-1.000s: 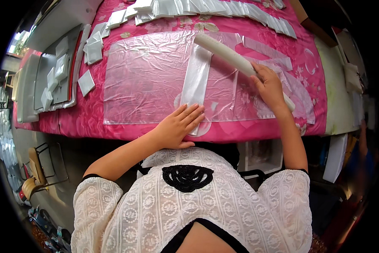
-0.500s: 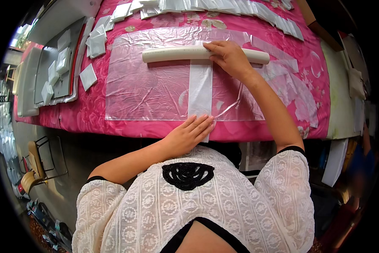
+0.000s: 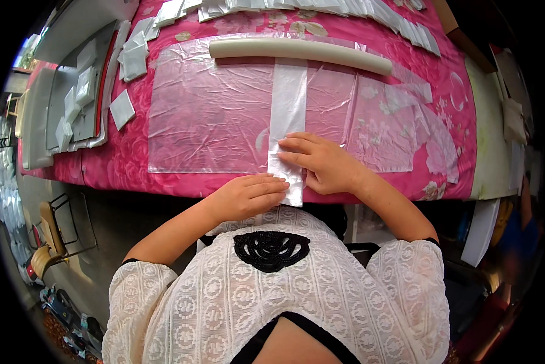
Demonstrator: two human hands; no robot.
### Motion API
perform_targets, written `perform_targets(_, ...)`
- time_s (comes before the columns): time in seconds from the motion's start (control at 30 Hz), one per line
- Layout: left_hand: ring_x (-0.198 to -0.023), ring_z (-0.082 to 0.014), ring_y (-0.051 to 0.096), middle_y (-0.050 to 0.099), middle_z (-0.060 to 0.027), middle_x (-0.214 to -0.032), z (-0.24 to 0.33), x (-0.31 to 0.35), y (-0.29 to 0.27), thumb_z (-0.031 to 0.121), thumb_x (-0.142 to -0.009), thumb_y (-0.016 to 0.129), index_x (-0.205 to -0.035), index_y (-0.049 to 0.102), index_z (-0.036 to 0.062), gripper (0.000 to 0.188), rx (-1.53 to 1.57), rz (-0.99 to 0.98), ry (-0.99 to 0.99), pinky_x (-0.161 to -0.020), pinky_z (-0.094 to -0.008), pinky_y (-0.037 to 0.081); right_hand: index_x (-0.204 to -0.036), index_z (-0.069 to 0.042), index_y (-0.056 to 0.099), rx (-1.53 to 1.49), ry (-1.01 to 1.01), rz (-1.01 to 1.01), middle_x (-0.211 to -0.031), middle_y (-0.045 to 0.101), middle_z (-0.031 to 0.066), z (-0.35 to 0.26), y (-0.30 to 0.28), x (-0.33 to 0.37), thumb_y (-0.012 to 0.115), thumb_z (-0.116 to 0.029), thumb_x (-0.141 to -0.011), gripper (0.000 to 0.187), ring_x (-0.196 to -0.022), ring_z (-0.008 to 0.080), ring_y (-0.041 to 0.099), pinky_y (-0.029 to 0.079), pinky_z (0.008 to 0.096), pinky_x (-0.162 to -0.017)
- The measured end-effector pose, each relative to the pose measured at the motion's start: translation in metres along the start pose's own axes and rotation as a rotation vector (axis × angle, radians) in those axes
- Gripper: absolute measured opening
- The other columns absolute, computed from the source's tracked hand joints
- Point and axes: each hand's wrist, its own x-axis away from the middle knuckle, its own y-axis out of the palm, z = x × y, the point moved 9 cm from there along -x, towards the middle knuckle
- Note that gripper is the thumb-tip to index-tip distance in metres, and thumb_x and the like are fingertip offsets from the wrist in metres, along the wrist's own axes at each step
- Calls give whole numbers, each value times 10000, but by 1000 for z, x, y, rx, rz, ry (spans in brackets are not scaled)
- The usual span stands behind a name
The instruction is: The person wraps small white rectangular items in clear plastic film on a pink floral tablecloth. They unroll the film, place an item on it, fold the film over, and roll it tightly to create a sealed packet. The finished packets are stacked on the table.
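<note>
A flat white strip of folded film [image 3: 289,97] runs from under a white tube [image 3: 299,53] down to the table's front edge and over it. The strip lies across a wrinkled clear plastic sheet [image 3: 205,115]. My left hand [image 3: 248,197] rests flat at the strip's near end, fingers stretched out and side by side. Just above it, my right hand [image 3: 324,161] reaches in from the right, its outstretched fingers lying on the strip and its thumb by the strip's right edge. The tube lies crosswise at the sheet's far edge, with no hand on it.
A pink flowered cloth [image 3: 121,158] covers the table. Small white packets [image 3: 369,12] stand in a curved row along the back. More packets [image 3: 85,85] lie on a grey board [image 3: 96,54] at the left. A chair [image 3: 51,239] stands on the floor at left.
My right hand has let go of the tube and come down onto the strip. The tube has moved farther away, to the sheet's far edge. My left hand has shifted slightly left and nearer.
</note>
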Motion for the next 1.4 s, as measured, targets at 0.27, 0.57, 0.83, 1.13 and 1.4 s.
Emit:
perform_targets(0.27,-1148,-266,492,514,-121,-1232,-29,-26,-15,211,-684,684,-1158,510,42,533,-227,-130,-123,-980,-410,373,-1007,-27,589,187,80,223,-1085,567,111,10,3,12,615,-61,-665,345,-1022,286,539,460,356,-853)
perform_targets(0.57,-890,-299,583,624,-136,-965,-70,-25,-26,209,-760,596,-1220,439,-24,539,91,178,-519,-817,-402,421,-934,-37,644,24,277,349,-750,635,65,41,-15,15,610,-72,-776,165,-694,206,616,488,312,-625)
perform_targets(0.83,-1181,-349,394,400,-238,-1285,-78,-44,-30,224,-834,535,-1343,297,-8,608,-157,203,-583,-989,-414,297,-746,-35,589,-770,1064,14,-575,586,62,113,14,14,561,-215,-867,218,-393,79,476,336,222,-358)
perform_targets(1.13,-1358,-347,120,154,-248,-1439,-60,-51,-1,388,-820,519,-1374,206,-41,768,-485,8,-453,-1089,-469,69,-705,-4,604,-814,1154,-3,-550,588,79,110,9,15,570,-236,-834,267,-390,100,473,346,259,-335)
perform_targets(1.4,-1339,-329,198,228,-210,-1427,-77,-42,11,370,-825,514,-1360,247,-36,723,-410,-80,-558,-1087,-455,114,-751,-14,619,-349,967,129,-664,615,95,101,-12,9,628,-194,-771,181,-572,203,576,460,328,-528)
